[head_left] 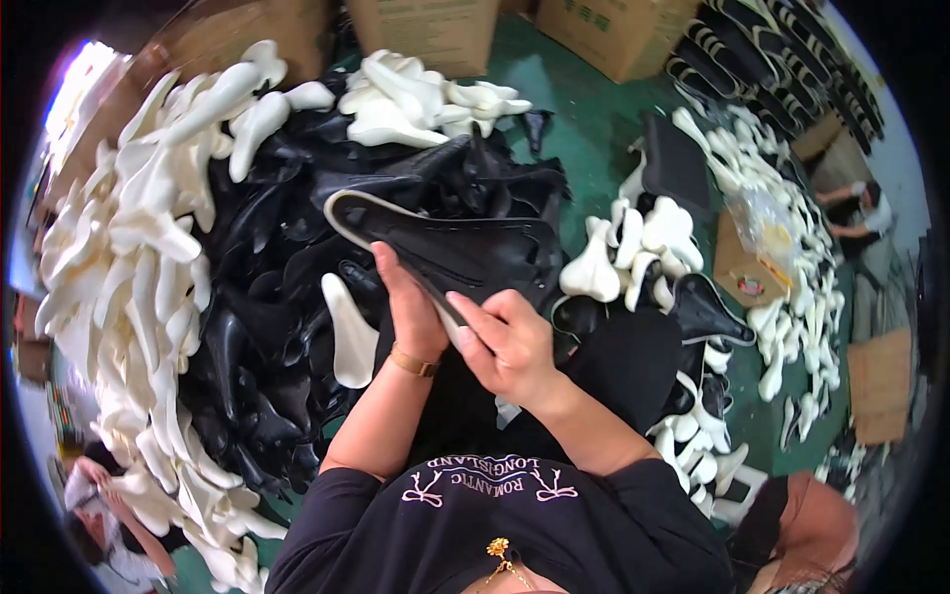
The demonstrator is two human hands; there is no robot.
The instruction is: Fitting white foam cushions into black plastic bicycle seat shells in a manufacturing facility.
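Note:
In front of my chest I hold a bicycle saddle, its black underside facing up and a pale foam rim showing along its edge. The narrow nose points to the far left, while the wide end sits to the right. My left hand supports the near side, thumb laid along the edge and the other fingers mostly hidden. At the near edge, my right hand pinches the rim with thumb and forefinger, other fingers curled. A single white foam saddle pad lies just left of my left forearm.
Black saddle shells pile up at left and beyond the saddle. White foam pads heap along the far left, with more pads at right. Cardboard boxes stand at the back on green floor. Other people sit around the edges.

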